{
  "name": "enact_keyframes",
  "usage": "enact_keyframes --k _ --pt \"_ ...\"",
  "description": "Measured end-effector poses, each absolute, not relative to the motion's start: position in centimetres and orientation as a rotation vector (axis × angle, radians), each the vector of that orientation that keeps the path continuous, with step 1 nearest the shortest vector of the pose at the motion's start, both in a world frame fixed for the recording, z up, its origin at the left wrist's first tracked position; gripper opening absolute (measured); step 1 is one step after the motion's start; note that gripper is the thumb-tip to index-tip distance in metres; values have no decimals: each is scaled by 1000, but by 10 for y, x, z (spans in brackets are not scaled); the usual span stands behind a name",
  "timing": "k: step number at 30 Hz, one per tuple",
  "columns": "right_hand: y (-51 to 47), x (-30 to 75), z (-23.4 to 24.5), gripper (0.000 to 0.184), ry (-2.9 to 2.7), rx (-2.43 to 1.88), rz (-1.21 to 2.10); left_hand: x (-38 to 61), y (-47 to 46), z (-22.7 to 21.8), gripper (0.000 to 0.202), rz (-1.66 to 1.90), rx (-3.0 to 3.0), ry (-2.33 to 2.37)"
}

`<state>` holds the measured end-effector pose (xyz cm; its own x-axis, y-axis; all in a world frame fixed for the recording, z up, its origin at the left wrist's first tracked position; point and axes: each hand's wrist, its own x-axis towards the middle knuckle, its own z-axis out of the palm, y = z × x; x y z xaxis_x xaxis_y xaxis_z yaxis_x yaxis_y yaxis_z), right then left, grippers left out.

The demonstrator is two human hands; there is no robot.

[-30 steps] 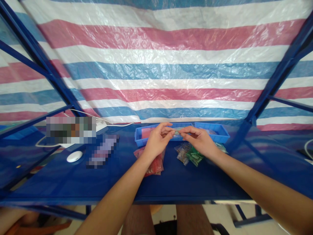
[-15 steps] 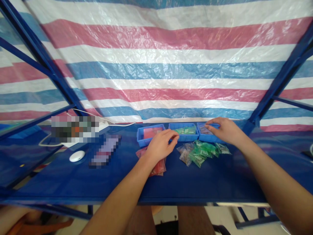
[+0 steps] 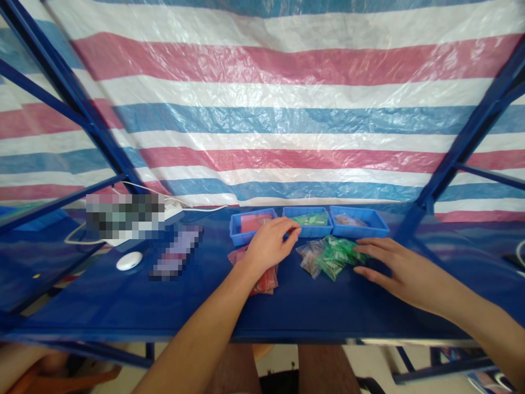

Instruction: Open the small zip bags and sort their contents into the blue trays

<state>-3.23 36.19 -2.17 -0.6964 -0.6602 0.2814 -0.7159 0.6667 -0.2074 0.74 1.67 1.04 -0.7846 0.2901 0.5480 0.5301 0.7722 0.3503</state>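
My left hand (image 3: 270,244) hovers or rests over a pile of red plastic packets (image 3: 266,282), partly hiding them. Its fingers are loosely bent, the thumb slightly apart, and nothing shows between them. My right hand (image 3: 389,268) is open at the right side of some green plastic packets (image 3: 334,257), thumb and fingers spread; whether the fingertips touch them I cannot tell. Clear packets (image 3: 310,258) with brownish contents lie at the left of the green ones. Behind stand three blue bins: one with red contents (image 3: 234,230), one with green (image 3: 314,232), one with clear packets (image 3: 375,223).
On the left of the blue table (image 3: 328,314) lie a white round object (image 3: 129,261), a blurred-out phone-like object (image 3: 177,253) and a white power strip (image 3: 172,211) with cables. A striped plastic sheet (image 3: 287,117) hangs behind, between blue frame posts.
My right hand has left the right-hand bin, moving toward me and down to the green packets, with its fingers spreading. The clear packets in that bin now show. My left hand stays put.
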Motion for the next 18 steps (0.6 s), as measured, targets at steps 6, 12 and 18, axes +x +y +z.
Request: enact_keyframes --k 6,12,18 --pt "353 -18 -50 78 -2746 1064 426 8 16 10 24 -688 -617 -2492" --pt "329 2 -51 80 -2722 1120 470 6 17 9 23 -671 -639 -2484" --pt "299 15 -40 73 -2687 1150 341 6 17 7 23 -673 -642 -2481"
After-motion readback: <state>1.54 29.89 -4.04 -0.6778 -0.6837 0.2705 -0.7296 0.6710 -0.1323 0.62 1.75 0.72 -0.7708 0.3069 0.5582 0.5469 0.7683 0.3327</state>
